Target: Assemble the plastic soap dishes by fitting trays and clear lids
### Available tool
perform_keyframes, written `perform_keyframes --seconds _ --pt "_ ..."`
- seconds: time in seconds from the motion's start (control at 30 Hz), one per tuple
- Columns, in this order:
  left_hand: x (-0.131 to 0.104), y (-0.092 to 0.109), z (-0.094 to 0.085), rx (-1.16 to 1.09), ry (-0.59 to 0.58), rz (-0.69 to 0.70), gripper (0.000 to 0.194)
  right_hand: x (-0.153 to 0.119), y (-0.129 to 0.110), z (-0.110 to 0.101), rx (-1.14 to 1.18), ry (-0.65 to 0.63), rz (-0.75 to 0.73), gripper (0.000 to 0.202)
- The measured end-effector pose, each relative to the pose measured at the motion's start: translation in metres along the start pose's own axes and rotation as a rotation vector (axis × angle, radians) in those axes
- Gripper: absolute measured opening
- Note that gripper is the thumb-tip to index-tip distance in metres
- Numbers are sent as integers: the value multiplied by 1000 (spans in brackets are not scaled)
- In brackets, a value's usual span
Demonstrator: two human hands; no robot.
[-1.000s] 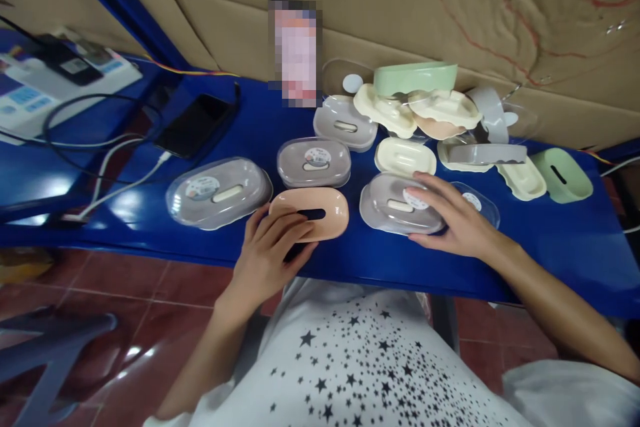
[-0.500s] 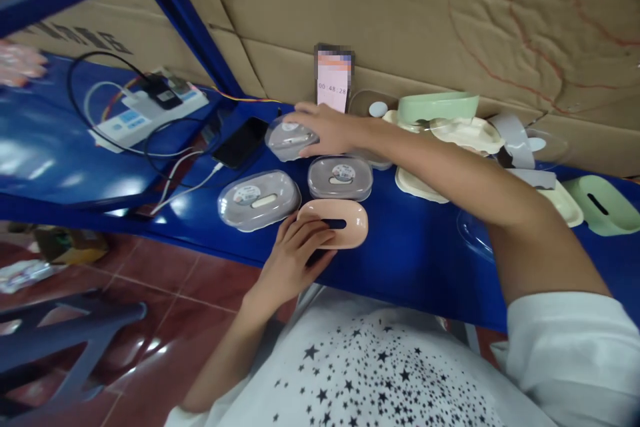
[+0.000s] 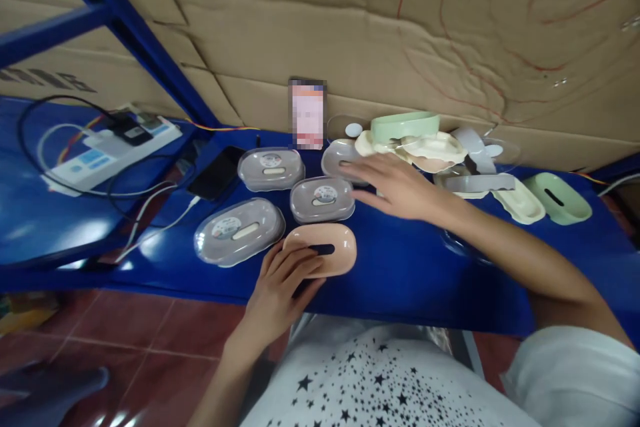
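My left hand [image 3: 280,290] is closed on the left end of a peach soap dish [image 3: 345,250], which has a dark slot in its middle. Fingers lie over the rim, and the thumb is at its near side. My right hand [image 3: 397,187] is open, fingers stretched out over a grey dish [image 3: 336,152]; whether they touch it I cannot tell. Three clear-covered grey soap dishes stand around: one at the back left [image 3: 271,177], one in the middle [image 3: 320,210], one at the front left [image 3: 240,250]. Round stickers show on these covers.
A phone [image 3: 307,113] leans against the cardboard wall [image 3: 280,27]. Another phone [image 3: 216,173] lies beside a power strip [image 3: 115,150] with cables. At the right are green dishes [image 3: 560,199], cream trays [image 3: 523,203] and clear covers on the blue table [image 3: 400,267].
My right hand has let go of the covered grey dish at the back left and moved right, over another grey dish. My left hand stays on the peach dish. The view has shifted.
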State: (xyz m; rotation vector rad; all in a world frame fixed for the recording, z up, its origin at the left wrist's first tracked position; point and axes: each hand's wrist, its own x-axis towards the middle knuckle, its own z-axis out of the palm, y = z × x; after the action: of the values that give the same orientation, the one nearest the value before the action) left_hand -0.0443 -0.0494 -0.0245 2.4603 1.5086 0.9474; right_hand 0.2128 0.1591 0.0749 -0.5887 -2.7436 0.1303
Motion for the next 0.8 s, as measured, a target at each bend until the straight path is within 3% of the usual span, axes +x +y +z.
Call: perform_keyframes --seconds 0.1,0.2,0.37,0.47,0.53,0.67,0.8 --pt "4 2 3 17 4 53 24 -90 -9 0 -228 -55 223 42" --pt "21 11 1 49 20 128 21 -136 -15 11 -258 -138 280 44" --pt "77 32 -5 126 130 296 24 -144 -30 2 17 -126 111 36" --pt "111 39 6 162 104 368 20 -150 -34 -17 10 -18 179 32" --pt "126 41 17 161 67 406 18 -157 -33 -25 -30 46 260 41" --pt "133 40 37 94 37 417 20 -168 -29 -18 -41 2 212 66" --pt "124 35 46 54 -18 410 17 -168 -24 0 -24 -21 133 48"
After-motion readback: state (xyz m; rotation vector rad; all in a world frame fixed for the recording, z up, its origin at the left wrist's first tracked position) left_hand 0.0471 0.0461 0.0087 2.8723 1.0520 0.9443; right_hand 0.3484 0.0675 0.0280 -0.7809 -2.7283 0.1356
